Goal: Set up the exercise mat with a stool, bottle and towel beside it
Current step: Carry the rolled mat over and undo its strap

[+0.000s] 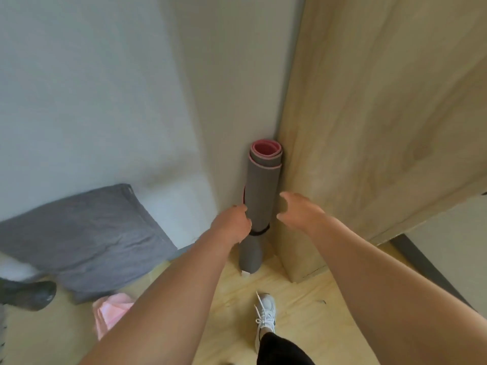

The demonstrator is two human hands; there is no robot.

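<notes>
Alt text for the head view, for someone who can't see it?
A person's left hand grips a rolled grey mat standing upright in the corner between a wall and a wooden cabinet, while the right hand hovers open just beside it, not touching. A grey cushion and a pink cloth lie to the left.

Both bare arms reach forward and down, nearly straight. The left hand grips the left side of the rolled mat, with its fingers curled against it. The right hand hovers just beside the mat's right side, fingers and thumb spread in an open curve.
</notes>
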